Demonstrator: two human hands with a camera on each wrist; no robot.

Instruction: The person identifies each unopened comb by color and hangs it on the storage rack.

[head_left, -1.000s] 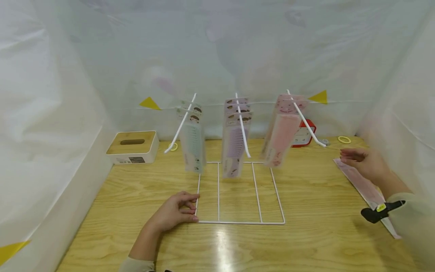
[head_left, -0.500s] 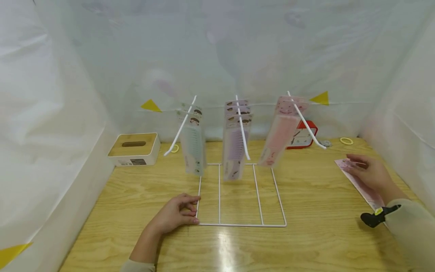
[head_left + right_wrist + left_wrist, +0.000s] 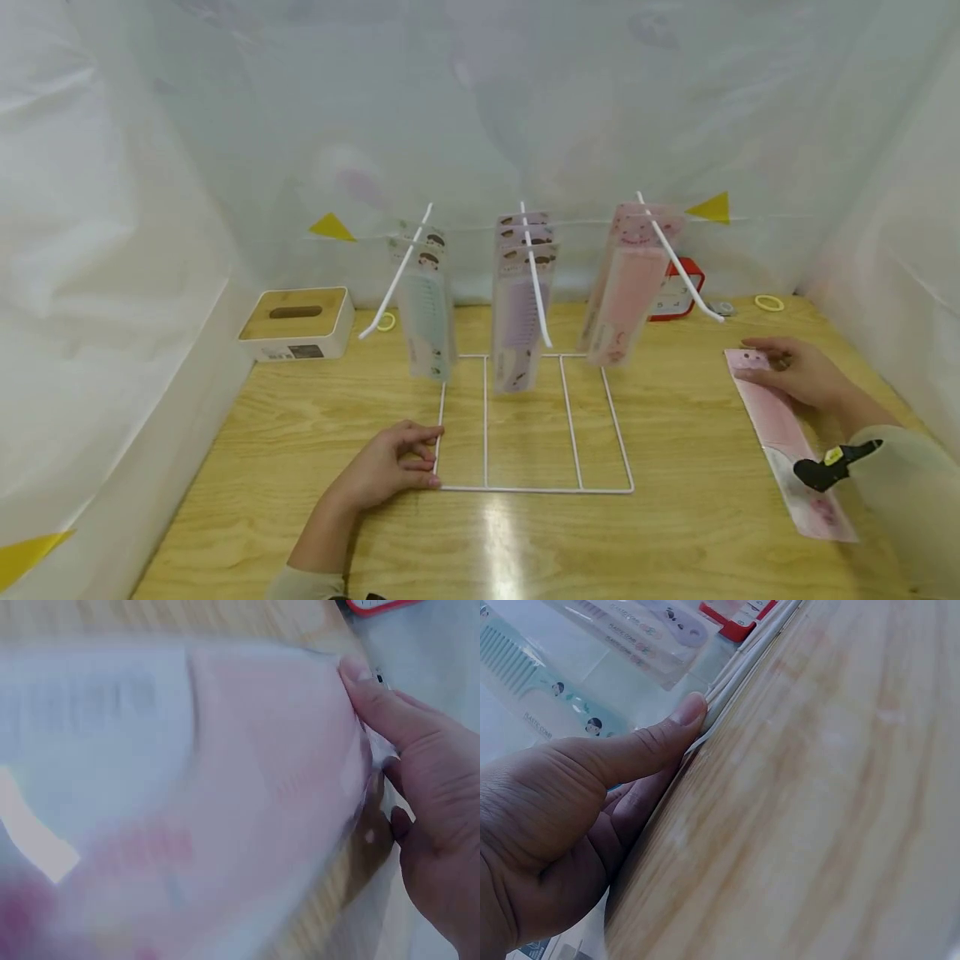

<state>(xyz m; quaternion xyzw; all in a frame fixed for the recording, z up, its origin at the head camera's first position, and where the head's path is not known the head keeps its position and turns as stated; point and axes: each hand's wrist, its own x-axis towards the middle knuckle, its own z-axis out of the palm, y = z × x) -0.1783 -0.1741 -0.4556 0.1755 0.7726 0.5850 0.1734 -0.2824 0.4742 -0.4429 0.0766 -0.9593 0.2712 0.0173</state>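
My left hand pinches the near left corner of a white wire display rack. In the left wrist view the thumb presses on the wire. At the far right my right hand pinches the top end of a pink comb in a clear pack. That pack fills much of the right wrist view, blurred, with the thumb on its edge. Green packaged combs hang on the rack's left hook, purple packaged combs on the middle one, and pink packaged combs on the right one.
A tissue box with a wooden lid stands at the back left. Behind the right hook is a red clock. Yellow rings lie along the table's back edge. White sheeting encloses the wooden table.
My right hand has closed on the pink comb's pack and turned it, so more of its face shows and its lower end lies further left. My left hand stays at the rack's corner.
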